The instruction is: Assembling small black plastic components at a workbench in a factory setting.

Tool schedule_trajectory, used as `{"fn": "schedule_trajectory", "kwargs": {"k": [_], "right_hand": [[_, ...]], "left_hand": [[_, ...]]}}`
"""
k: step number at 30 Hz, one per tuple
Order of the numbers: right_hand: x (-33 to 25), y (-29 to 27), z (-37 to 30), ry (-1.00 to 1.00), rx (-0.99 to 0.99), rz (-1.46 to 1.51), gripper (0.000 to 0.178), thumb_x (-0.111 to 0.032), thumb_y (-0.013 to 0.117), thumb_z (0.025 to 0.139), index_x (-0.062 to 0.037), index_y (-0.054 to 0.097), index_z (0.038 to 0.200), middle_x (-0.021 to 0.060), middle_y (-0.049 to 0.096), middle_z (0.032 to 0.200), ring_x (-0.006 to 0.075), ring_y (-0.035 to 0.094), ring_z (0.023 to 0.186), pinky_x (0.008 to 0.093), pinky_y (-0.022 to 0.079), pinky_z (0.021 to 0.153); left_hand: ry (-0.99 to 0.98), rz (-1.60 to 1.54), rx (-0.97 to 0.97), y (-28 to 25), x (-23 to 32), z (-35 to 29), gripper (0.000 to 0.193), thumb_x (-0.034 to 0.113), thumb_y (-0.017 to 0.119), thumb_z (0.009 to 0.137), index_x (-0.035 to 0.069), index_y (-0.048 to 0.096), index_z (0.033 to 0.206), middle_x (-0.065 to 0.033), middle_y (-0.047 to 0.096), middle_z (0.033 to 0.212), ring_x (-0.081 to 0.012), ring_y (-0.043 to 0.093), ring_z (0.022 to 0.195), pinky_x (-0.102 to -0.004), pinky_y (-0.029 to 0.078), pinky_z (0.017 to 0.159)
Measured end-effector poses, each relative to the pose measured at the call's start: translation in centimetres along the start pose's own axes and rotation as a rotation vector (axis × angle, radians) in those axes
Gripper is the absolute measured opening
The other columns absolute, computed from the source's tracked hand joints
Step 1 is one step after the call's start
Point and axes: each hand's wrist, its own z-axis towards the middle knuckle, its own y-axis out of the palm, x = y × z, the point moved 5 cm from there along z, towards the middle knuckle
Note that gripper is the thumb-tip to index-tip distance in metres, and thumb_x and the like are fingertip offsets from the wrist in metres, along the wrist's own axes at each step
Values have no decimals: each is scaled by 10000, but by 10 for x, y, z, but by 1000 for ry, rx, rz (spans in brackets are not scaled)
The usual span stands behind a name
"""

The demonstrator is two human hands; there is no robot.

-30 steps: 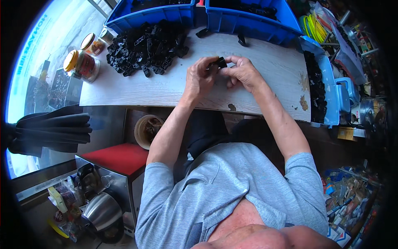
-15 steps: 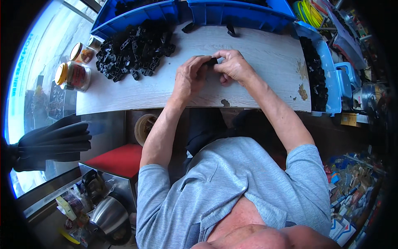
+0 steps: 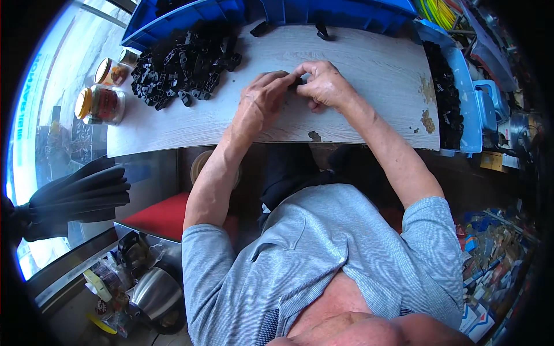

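Both hands' fingers [image 3: 300, 72] pinched on a small black part [image 3: 296, 82], apparently; blue bin [image 3: 468, 98] full of similar parts.

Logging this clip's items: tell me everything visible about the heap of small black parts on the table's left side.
The heap of small black plastic-looking parts lies loose on the pale wood-grain tabletop, left of both hands and touched by neither. Pieces are small, blocky, some with openings, jumbled at all angles. Its far edge meets a blue plastic bin; two lidded glass jars stand to its left.

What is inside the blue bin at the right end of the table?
The blue bin holds a row of small black plastic parts. Its bottom is covered by them, so anything underneath cannot be seen.
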Motion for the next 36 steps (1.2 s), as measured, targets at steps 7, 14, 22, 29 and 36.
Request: {"fn": "schedule_trajectory", "kwargs": {"k": [7, 14, 22, 29, 36], "right_hand": [[9, -6, 7, -7, 25, -9, 304, -73, 711, 831, -44, 699, 1133, 88, 672, 695, 153, 655, 525, 313, 577, 504], [6, -8, -3, 21, 17, 132, 361, -130, 795, 813, -17, 667, 1131, 23, 572, 601, 124, 578, 474, 320, 518, 436], [37, -95, -19, 114, 361, 365, 513, -213, 820, 813, -13, 607, 1235, 13, 546, 587, 168, 629, 502, 366, 599, 491], [96, -243, -44, 106, 1003, 597, 371, -192, 825, 819, -62, 661, 1125, 77, 562, 643, 253, 663, 611, 484, 626, 600], [51, -150, 10, 91, 567, 529, 387, -314, 849, 822, -98, 680, 1095, 24, 503, 592, 174, 586, 491, 395, 599, 514]], "left_hand": [[33, 223, -91, 3, 19, 2, 511, 15, 669, 808, 89, 636, 1312, -106, 652, 1281, -335, 586, 1214, -434, 485, 1025], [-60, 382, 309, -21, -6, 39, 317, 169, 715, 840, 109, 673, 1149, -96, 696, 1116, -333, 607, 1093, -444, 485, 872], [-270, 720, 49, -1, -88, 91, 209, 155, 610, 871, 97, 724, 1036, -125, 735, 980, -350, 676, 960, -470, 550, 787], [-135, 510, -7, 13, -27, 52, 149, 77, 616, 840, 80, 655, 984, -121, 718, 923, -329, 663, 920, -440, 537, 775], [-83, 362, 129, 15, 6, 25, 238, 53, 647, 831, 102, 632, 1062, -70, 685, 931, -302, 620, 856, -422, 522, 732]]}}
